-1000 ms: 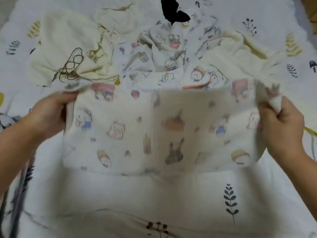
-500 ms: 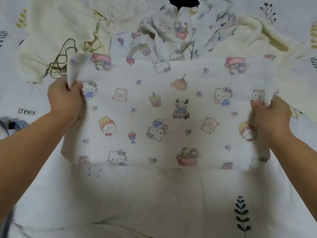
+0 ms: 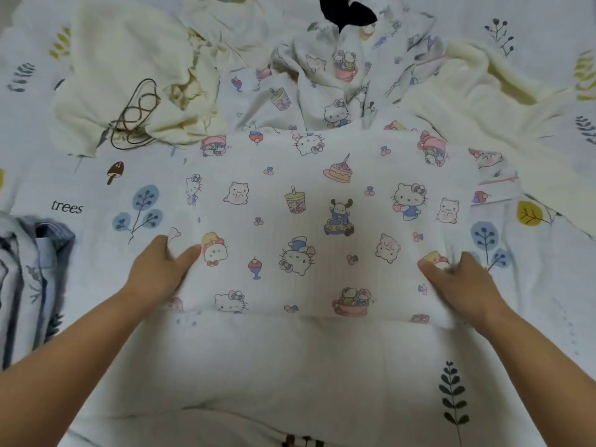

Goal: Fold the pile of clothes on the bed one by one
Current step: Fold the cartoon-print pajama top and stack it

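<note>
A white cartoon-print garment (image 3: 322, 227) lies spread flat on the bed in front of me. My left hand (image 3: 158, 269) grips its left edge, thumb on top and fingers tucked under the cloth. My right hand (image 3: 458, 282) holds the right edge the same way, with the fabric bunched at the fingers. Behind it lies the unfolded pile: a matching cartoon-print piece (image 3: 325, 79), a cream garment with a brown cord (image 3: 129, 75) at the back left, another cream garment (image 3: 477, 91) at the back right, and a black item (image 3: 345, 11) at the top edge.
The bed sheet (image 3: 290, 366) is white with leaf and tree prints and the word "trees". A folded blue-grey patterned garment (image 3: 29, 269) sits at the left edge. Bare sheet stretches between me and the spread garment.
Both hands lowered the cartoon-print garment from held up in the air onto the bed, and it now lies flat. My hands slid down to its lower side edges.
</note>
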Tool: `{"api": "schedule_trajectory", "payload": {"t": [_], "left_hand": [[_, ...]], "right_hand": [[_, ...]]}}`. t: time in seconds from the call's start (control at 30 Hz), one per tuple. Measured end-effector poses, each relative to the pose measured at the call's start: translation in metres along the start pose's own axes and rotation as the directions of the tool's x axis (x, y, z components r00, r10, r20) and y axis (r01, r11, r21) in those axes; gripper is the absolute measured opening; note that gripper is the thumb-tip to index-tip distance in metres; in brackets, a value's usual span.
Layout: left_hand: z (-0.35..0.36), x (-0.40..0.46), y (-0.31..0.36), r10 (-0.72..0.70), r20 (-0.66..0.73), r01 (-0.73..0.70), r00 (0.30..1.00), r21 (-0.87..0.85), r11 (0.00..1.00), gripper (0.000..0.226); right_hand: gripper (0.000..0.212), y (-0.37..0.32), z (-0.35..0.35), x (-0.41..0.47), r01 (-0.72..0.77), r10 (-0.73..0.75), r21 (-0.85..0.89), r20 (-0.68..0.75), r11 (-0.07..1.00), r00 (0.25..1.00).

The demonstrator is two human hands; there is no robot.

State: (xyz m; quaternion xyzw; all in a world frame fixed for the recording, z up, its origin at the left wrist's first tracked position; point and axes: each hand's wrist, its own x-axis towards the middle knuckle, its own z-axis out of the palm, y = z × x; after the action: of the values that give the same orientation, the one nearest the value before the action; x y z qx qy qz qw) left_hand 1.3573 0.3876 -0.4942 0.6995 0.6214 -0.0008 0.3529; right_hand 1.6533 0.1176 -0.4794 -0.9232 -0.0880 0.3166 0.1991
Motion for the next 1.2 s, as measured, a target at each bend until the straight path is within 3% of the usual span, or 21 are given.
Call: {"api": "schedule_trajectory", "payload": {"t": [0.13, 0.3, 0.43, 0.5, 0.6, 0.63, 0.8, 0.87, 0.93, 1.0, 1.03, 1.1, 1.17, 1.2], "left_hand": [[0.001, -0.014, 0.008, 0.165, -0.136, -0.173, 0.977, -0.051, 0.984, 0.017], [-0.033, -0.052, -0.014, 0.219, -0.181, -0.224, 0.959, -0.007, 0.975, 0.01], [-0.044, -0.099, -0.061, 0.119, -0.087, -0.114, 0.989, 0.067, 0.991, 0.008], [-0.035, -0.112, -0.079, 0.035, -0.016, -0.033, 0.999, 0.129, 0.991, 0.018], [-0.018, -0.11, -0.085, -0.086, 0.02, 0.081, 0.996, 0.184, 0.98, 0.019], [-0.013, -0.105, -0.083, -0.108, 0.003, 0.106, 0.994, 0.193, 0.976, 0.029], [0.003, -0.079, -0.052, -0.124, -0.181, 0.119, 0.976, -0.039, 0.992, 0.052], [0.004, -0.066, -0.042, -0.122, -0.239, 0.091, 0.963, -0.139, 0.986, 0.041], [0.002, -0.054, -0.035, -0.081, -0.381, -0.008, 0.921, -0.227, 0.974, 0.012], [-0.006, -0.046, -0.028, -0.061, -0.535, -0.125, 0.843, -0.306, 0.944, 0.006], [-0.01, -0.041, -0.026, -0.061, -0.548, -0.136, 0.834, -0.311, 0.941, 0.006], [-0.012, -0.033, -0.025, -0.067, -0.445, -0.021, 0.893, -0.191, 0.981, 0.012], [-0.012, -0.028, -0.023, -0.04, -0.351, 0.055, 0.935, 0.031, 0.998, 0.031], [-0.012, -0.028, -0.016, 0.035, -0.361, 0.008, 0.932, 0.117, 0.993, 0.039]], "right_hand": [[0.018, -0.005, 0.0, -0.017, 0.138, -0.128, 0.099, -0.099, 0.985, 0.987], [0.016, 0.006, -0.033, -0.065, 0.225, -0.223, 0.009, -0.101, 0.974, 0.97], [0.019, 0.038, -0.03, -0.099, 0.101, -0.098, -0.054, 0.062, 0.993, 0.993], [0.021, 0.051, -0.015, -0.105, 0.058, -0.045, -0.119, 0.112, 0.991, 0.993], [0.029, 0.057, 0.006, -0.102, -0.006, 0.012, -0.088, 0.065, 0.996, 0.998], [0.031, 0.056, 0.012, -0.098, -0.013, 0.014, -0.031, 0.042, 0.999, 0.999], [0.028, 0.035, 0.017, -0.07, -0.021, 0.049, 0.301, -0.088, 0.953, 0.995], [0.023, 0.026, 0.013, -0.055, 0.038, -0.002, 0.23, -0.155, 0.972, 0.988], [0.023, 0.018, 0.007, -0.045, 0.125, -0.077, 0.209, -0.221, 0.97, 0.972], [0.019, 0.012, -0.003, -0.037, 0.186, -0.064, 0.283, -0.393, 0.941, 0.917], [0.015, 0.01, -0.006, -0.033, 0.201, -0.044, 0.312, -0.444, 0.929, 0.895], [0.008, 0.008, -0.005, -0.025, 0.124, -0.027, 0.233, -0.382, 0.964, 0.924], [0.031, 0.006, 0.002, -0.019, 0.056, -0.052, 0.005, -0.313, 0.998, 0.948], [0.049, 0.0, 0.007, -0.018, 0.099, -0.123, -0.088, -0.335, 0.991, 0.934]]}}
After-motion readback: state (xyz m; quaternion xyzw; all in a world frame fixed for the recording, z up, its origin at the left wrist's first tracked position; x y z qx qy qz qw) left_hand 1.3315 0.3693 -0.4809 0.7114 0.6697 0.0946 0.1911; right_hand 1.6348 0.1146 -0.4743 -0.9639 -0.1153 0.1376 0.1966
